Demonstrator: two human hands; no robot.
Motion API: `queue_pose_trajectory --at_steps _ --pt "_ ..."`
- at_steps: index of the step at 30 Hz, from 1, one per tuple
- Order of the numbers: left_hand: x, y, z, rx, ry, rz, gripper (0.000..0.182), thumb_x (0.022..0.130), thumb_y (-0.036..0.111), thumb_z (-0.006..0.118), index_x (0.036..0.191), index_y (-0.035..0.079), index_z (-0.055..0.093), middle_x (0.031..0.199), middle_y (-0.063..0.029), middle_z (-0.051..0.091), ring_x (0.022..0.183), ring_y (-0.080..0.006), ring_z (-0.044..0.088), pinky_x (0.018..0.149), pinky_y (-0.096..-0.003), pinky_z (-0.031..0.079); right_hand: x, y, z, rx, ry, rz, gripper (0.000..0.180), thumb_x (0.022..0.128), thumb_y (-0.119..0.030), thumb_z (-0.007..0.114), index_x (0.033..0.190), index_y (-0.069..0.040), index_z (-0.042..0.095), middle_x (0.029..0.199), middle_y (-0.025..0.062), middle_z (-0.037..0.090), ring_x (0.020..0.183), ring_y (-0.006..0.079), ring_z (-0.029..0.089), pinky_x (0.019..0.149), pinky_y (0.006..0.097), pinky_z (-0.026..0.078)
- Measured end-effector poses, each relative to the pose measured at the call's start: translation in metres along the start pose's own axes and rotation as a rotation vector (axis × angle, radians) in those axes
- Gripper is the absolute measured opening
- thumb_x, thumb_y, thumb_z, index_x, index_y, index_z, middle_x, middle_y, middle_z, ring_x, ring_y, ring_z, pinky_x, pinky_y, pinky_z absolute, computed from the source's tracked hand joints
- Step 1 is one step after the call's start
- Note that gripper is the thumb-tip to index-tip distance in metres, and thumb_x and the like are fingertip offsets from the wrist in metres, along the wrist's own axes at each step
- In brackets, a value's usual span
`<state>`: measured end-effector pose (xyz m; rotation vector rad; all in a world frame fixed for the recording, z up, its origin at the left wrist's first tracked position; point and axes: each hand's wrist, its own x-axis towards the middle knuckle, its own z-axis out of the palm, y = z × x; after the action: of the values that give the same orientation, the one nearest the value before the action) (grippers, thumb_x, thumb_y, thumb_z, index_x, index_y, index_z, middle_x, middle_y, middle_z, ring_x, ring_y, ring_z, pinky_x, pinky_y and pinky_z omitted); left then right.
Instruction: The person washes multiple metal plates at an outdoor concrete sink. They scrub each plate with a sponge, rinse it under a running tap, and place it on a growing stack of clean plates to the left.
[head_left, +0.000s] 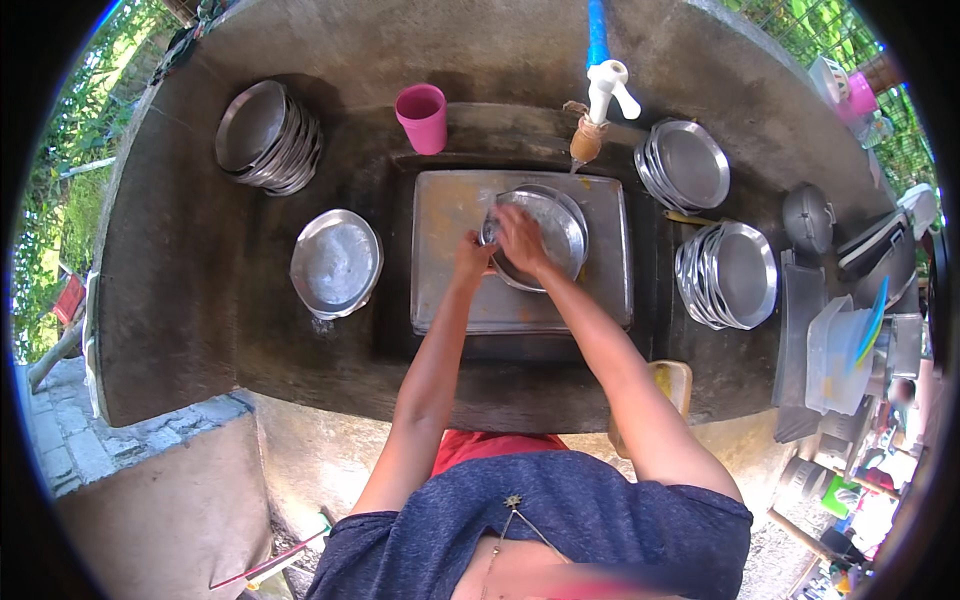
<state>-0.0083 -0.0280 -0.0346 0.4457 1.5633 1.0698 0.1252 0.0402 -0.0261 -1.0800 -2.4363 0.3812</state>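
A shallow round metal pan rests over a large rectangular metal tray in the sunken middle of a concrete sink. Its left rim is held by my left hand, thumb on top. My right hand is inside the pan against its left part, blurred; whether a scrubber is under the fingers cannot be made out. Another metal rim shows beneath this pan at the upper right. Above the tray's back edge is a white-handled tap on a blue pipe, its spout wrapped in brownish material.
Round pans stand at left, in a back-left stack, and in two right-hand stacks. A pink plastic cup is at the back. A soap dish sits by my right arm; a clear plastic container lies farther right.
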Motion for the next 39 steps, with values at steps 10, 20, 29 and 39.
queue_pose_trajectory --at_steps 10,20,29,39 --pt "-0.01 0.047 -0.007 -0.092 -0.538 0.008 0.051 0.07 0.0 0.056 0.118 0.008 0.042 0.088 -0.0073 0.057 0.067 -0.0157 0.058 0.047 -0.026 0.046 0.049 -0.01 -0.056 -0.063 0.25 -0.227 0.047 0.077 -0.008 0.05 0.124 -0.015 0.049 0.114 0.0068 0.05 0.095 0.0263 0.047 0.085 0.0409 0.04" --pt "-0.016 0.02 -0.021 -0.386 -0.433 0.071 0.045 0.082 0.014 0.059 0.122 0.004 0.043 0.104 -0.0119 0.057 0.086 -0.0247 0.062 0.062 -0.0376 0.054 0.079 0.054 -0.141 -0.085 -0.35 0.48 0.031 0.07 -0.026 0.061 0.099 -0.018 0.064 0.1 0.0107 0.064 0.095 0.0308 0.06 0.082 0.0401 0.047" --pt "0.007 0.065 0.025 -0.997 -0.472 -0.384 0.052 0.09 0.033 0.05 0.126 -0.003 0.039 0.12 -0.0208 0.051 0.102 -0.035 0.055 0.092 -0.0452 0.043 -0.007 0.003 -0.203 -0.118 0.222 -0.169 0.019 0.07 -0.008 0.064 0.088 -0.014 0.064 0.076 0.0042 0.056 0.075 0.0242 0.057 0.063 0.0362 0.049" --pt "-0.017 0.067 0.028 -0.749 -0.634 0.072 0.036 0.074 -0.003 0.051 0.11 0.004 0.053 0.099 -0.0089 0.061 0.09 -0.0197 0.06 0.081 -0.0368 0.05 0.057 -0.031 -0.137 0.084 0.28 0.074 0.022 0.073 -0.018 0.066 0.094 -0.011 0.063 0.089 0.0041 0.057 0.082 0.0271 0.056 0.072 0.0376 0.046"
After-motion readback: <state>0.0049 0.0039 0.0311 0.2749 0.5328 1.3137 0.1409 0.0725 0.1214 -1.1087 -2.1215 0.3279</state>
